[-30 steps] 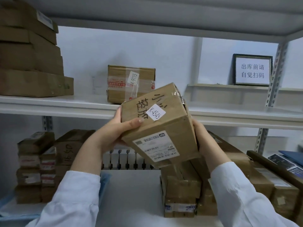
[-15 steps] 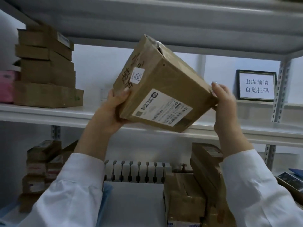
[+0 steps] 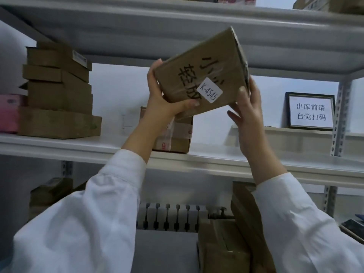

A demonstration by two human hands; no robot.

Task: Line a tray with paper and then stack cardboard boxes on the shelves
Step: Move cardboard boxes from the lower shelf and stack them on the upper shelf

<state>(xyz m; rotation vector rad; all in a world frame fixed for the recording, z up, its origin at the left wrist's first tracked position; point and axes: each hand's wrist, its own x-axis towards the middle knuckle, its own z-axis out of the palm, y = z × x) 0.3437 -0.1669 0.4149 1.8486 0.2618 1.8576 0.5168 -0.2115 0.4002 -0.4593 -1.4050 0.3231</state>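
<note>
We are holding the cardboard box (image 3: 199, 75) tilted between middle shelf (image 3: 59, 146) and upper shelf (image 3: 118, 26), left hand (image 3: 163, 103) clamping fingers on its lower corner, right hand (image 3: 250, 111) pinching its right edge; its long axis is slanting up-right.

Centre, raised and tilted, before the front lip of the upper shelf (image 3: 177, 26): carton (image 3: 189, 79) — left hand (image 3: 163, 103) gripping its lower left corner, right hand (image 3: 248, 115) holding its right edge.
Middle shelf (image 3: 59, 144), far left: stack of boxes (image 3: 59, 99), with a packet (image 3: 8, 113) just beside it at the frame edge.
Same shelf, centre, behind the left wrist: taped box (image 3: 177, 136) (partly hidden).
Right, behind the shelf, on a ledge (image 3: 275, 133): framed sign (image 3: 311, 111), upright.
Below the middle shelf — lower-left boxes (image 3: 49, 192), radiator (image 3: 169, 215) at the back, lower-right boxes (image 3: 226, 247) right of centre.
</note>
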